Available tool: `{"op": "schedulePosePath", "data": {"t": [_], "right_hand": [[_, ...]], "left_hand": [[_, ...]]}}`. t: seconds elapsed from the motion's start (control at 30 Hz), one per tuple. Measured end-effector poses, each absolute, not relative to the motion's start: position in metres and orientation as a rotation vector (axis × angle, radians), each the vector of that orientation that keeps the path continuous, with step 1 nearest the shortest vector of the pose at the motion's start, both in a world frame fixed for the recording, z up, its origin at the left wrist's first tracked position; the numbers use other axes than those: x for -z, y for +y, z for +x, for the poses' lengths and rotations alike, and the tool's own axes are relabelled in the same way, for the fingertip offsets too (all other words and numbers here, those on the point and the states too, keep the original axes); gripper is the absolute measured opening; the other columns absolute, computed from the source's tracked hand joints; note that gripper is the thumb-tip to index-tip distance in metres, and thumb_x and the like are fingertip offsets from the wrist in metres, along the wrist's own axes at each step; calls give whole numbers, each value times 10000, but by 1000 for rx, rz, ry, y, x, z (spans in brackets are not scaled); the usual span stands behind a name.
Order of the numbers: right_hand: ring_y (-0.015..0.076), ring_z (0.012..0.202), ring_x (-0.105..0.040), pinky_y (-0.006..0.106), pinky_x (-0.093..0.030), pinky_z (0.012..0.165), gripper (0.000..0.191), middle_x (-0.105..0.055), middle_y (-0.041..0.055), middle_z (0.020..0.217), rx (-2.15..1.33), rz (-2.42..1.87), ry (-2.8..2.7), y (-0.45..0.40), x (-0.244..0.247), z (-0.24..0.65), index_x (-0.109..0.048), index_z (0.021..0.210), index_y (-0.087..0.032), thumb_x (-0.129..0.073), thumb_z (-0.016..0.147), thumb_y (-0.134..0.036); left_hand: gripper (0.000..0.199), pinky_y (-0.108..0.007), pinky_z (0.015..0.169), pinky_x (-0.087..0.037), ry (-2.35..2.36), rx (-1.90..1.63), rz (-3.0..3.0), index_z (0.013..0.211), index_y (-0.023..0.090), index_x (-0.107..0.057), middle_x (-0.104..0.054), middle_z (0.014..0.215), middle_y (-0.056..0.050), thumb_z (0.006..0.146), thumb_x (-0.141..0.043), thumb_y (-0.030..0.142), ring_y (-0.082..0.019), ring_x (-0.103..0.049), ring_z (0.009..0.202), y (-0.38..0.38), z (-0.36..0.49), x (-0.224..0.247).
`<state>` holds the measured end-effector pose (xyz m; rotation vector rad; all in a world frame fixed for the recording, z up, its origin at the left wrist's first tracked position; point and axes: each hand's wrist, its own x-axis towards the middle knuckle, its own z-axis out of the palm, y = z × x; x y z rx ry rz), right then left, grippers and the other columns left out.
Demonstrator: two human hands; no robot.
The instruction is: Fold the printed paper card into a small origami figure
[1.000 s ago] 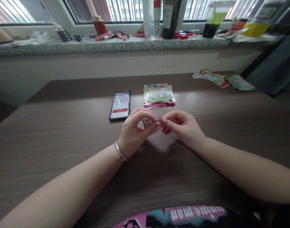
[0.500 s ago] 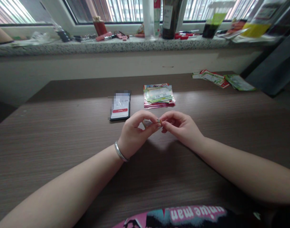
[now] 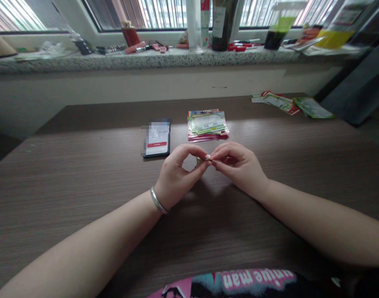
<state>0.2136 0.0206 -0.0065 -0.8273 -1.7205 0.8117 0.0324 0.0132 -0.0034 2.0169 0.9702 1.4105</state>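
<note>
Head | left hand [image 3: 177, 174], right hand [image 3: 242, 166] pinch small item [image 3: 208, 157] | mostly hidden

Likely a home — cluttered windowsill [image 3: 164, 59] above a desk [image 3: 83, 178].

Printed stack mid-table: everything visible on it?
The printed stack looks like thin, slightly glossy paper or card: a pale top piece with green print, pinkish-red edges below. It lies flat on the table, edges unaligned, right of the phone and just beyond the left hand and right hand; neither appears to touch it. Piece count unclear.
</note>
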Motion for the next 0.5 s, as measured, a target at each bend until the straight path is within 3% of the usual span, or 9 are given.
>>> {"op": "schedulePosePath", "data": {"t": [0.2,0.37,0.5], "right_hand": [[133,788,-606,251,-518,615,51,-631,27,844,-731,-847,-1774,18,2,214,-657,784,-205,-682,797,-248],[98,734,-578,217,-508,573,92,-587,18,912,-768,-874,-1794,16,0,213,-631,826,-201,-693,774,-244],[122,796,-593,225,-518,599,115,-617,19,905,-818,-878,-1775,17,3,214,-623,861,-208,-691,776,-247]], "left_hand": [[50,-305,734,-493,976,-1408,2236,835,204,-663,-653,816,-17,802,-700,213,-148,-593,805,15,30,-4],[30,-263,660,-485,911,-1496,2134,821,202,-633,-623,774,-5,836,-659,201,-113,-565,723,15,29,-2],[51,-251,640,-483,864,-1543,2077,816,204,-601,-598,797,-9,852,-637,206,-109,-560,728,17,29,2]]}}
